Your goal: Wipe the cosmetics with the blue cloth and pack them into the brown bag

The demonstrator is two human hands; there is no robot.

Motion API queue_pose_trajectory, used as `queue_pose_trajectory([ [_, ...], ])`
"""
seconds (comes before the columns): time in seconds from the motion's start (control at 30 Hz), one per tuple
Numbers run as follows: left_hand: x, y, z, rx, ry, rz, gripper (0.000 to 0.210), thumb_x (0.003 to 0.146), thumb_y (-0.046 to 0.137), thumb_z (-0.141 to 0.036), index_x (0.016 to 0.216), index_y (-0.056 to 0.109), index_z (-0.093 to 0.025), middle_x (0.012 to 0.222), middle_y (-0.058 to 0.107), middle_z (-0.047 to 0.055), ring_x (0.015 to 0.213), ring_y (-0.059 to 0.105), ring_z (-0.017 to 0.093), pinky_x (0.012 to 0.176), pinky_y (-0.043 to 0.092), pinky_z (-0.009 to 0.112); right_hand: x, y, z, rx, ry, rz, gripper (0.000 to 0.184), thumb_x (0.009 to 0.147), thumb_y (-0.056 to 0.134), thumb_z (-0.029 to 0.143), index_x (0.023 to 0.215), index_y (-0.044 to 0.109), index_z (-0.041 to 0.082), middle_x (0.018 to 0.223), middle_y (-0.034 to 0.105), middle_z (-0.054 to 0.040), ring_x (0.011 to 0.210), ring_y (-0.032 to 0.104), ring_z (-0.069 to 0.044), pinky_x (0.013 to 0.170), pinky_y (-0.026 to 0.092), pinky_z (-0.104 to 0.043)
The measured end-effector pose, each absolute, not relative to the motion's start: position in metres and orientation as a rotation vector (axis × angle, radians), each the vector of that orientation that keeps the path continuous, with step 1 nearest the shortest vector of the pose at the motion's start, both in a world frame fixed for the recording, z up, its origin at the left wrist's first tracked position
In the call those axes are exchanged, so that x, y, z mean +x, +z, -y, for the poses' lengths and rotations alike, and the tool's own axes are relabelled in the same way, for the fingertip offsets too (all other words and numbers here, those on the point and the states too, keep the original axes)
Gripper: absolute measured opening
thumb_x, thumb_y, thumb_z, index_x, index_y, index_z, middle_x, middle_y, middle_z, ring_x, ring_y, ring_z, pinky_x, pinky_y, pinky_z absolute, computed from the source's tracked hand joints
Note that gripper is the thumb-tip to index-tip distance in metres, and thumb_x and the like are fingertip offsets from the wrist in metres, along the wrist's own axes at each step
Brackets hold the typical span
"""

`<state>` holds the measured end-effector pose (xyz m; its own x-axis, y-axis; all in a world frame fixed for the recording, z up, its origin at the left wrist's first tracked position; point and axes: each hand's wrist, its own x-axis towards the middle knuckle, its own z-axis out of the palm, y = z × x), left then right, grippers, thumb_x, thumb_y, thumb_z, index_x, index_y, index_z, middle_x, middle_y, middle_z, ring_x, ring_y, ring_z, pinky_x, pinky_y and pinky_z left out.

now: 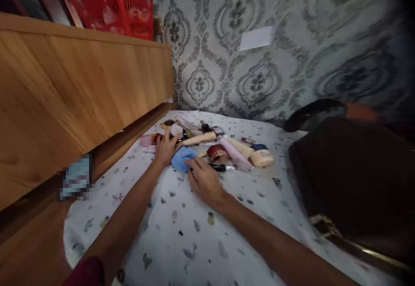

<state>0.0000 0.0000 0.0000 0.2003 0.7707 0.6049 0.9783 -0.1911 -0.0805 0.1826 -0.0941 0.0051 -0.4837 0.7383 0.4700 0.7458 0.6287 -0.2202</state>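
My left hand (165,150) reaches into a pile of cosmetics, its fingers apart over small bottles and jars; what lies under the fingertips is partly hidden. My right hand (205,178) has its bent fingers on a crumpled blue cloth (182,158), gripping its right edge. Beyond and beside my hands lie a beige tube (199,139), a jar with dark red label (218,153), a pink tube (236,154), a cream tube (240,147) and a tub with dark blue lid (262,156). A black tube with a clear end (222,167) lies by my right fingers.
The items rest on a white patterned sheet (181,229). A wooden cabinet (84,91) borders the left, with a red basket (113,4) on top. To the right stands a dark brown bag (353,182) with a gold zip. Behind is a patterned wall (223,87).
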Motion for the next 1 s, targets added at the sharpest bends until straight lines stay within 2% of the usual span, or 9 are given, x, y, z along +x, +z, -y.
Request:
queue_pose_trajectory([
  [0.2,0.003,0.001,-0.002,-2.018,-0.597,1.707,0.047,0.095,0.044,-0.053,0.134,0.056,-0.029,0.152,0.037,0.017,0.127,0.051,0.032,0.107,0.036,0.052,0.182,0.02,0.072,-1.464,-0.124,2.362,0.035,0.094,0.052,0.024,0.125,0.059,0.009,0.121,0.066,-0.0176,0.114,0.056,-0.033,0.097,0.043,-0.045],
  [0.3,0.003,0.004,-0.001,-2.03,-0.573,1.718,0.047,0.095,0.045,-0.053,0.134,0.055,-0.03,0.153,0.036,0.016,0.128,0.05,0.03,0.108,0.035,0.052,0.172,0.023,0.053,-1.551,-0.062,2.404,0.031,0.092,0.055,0.027,0.117,0.063,0.011,0.114,0.069,-0.0184,0.108,0.06,-0.033,0.09,0.045,-0.043],
  [0.4,0.001,0.004,-0.002,-2.058,-0.59,1.709,0.047,0.095,0.045,-0.052,0.137,0.051,-0.031,0.154,0.033,0.015,0.13,0.048,0.029,0.108,0.034,0.053,0.166,0.024,0.029,-1.518,0.198,2.285,0.019,0.088,0.053,0.021,0.101,0.066,0.016,0.102,0.071,-0.0122,0.094,0.065,-0.027,0.077,0.047,-0.035],
  [0.5,-0.001,0.004,-0.001,-2.097,-0.599,1.698,0.048,0.094,0.053,-0.043,0.14,0.048,-0.031,0.155,0.031,0.015,0.127,0.05,0.03,0.108,0.034,0.054,0.17,0.033,0.015,-1.225,0.501,1.896,0.01,0.083,0.054,0.024,0.087,0.061,0.019,0.081,0.067,-0.0034,0.076,0.062,-0.02,0.069,0.046,-0.03],
  [0.6,-0.001,0.005,0.0,-2.102,-0.637,1.689,0.045,0.095,0.05,-0.045,0.137,0.051,-0.028,0.155,0.03,0.017,0.129,0.048,0.031,0.108,0.033,0.055,0.183,0.055,0.021,-0.952,0.815,1.478,0.018,0.075,0.06,0.037,0.079,0.055,0.021,0.07,0.058,0.0016,0.062,0.054,-0.015,0.059,0.044,-0.027],
  [0.7,0.0,0.004,0.0,-2.111,-0.673,1.677,0.045,0.096,0.045,-0.05,0.136,0.052,-0.029,0.155,0.031,0.016,0.132,0.045,0.03,0.107,0.034,0.055,0.209,0.075,0.041,-0.978,0.905,1.249,0.025,0.06,0.065,0.034,0.077,0.05,0.023,0.066,0.052,0.0033,0.054,0.048,-0.013,0.052,0.041,-0.027],
  [0.77,0.0,0.004,-0.001,-2.12,-0.682,1.677,0.044,0.096,0.045,-0.049,0.135,0.052,-0.03,0.155,0.031,0.015,0.132,0.044,0.03,0.107,0.034,0.055,0.231,0.077,0.058,-1.133,0.789,1.356,0.023,0.062,0.061,0.033,0.082,0.052,0.026,0.066,0.053,0.0013,0.052,0.048,-0.016,0.05,0.04,-0.029],
  [0.87,-0.001,0.003,-0.001,-2.122,-0.683,1.683,0.043,0.096,0.046,-0.048,0.135,0.052,-0.03,0.154,0.031,0.015,0.13,0.046,0.03,0.108,0.033,0.056,0.265,0.061,0.078,-1.432,0.282,1.78,0.028,0.074,0.052,0.038,0.1,0.058,0.029,0.091,0.065,-0.0085,0.072,0.06,-0.026,0.057,0.044,-0.036],
  [1.0,-0.001,0.002,-0.001,-2.102,-0.667,1.671,0.043,0.097,0.045,-0.048,0.135,0.052,-0.029,0.154,0.03,0.015,0.129,0.047,0.03,0.108,0.033,0.055,0.294,0.029,0.082,-1.8,-0.242,2.05,0.045,0.086,0.047,0.051,0.123,0.055,0.027,0.11,0.06,-0.0169,0.092,0.06,-0.035,0.056,0.043,-0.039],
])
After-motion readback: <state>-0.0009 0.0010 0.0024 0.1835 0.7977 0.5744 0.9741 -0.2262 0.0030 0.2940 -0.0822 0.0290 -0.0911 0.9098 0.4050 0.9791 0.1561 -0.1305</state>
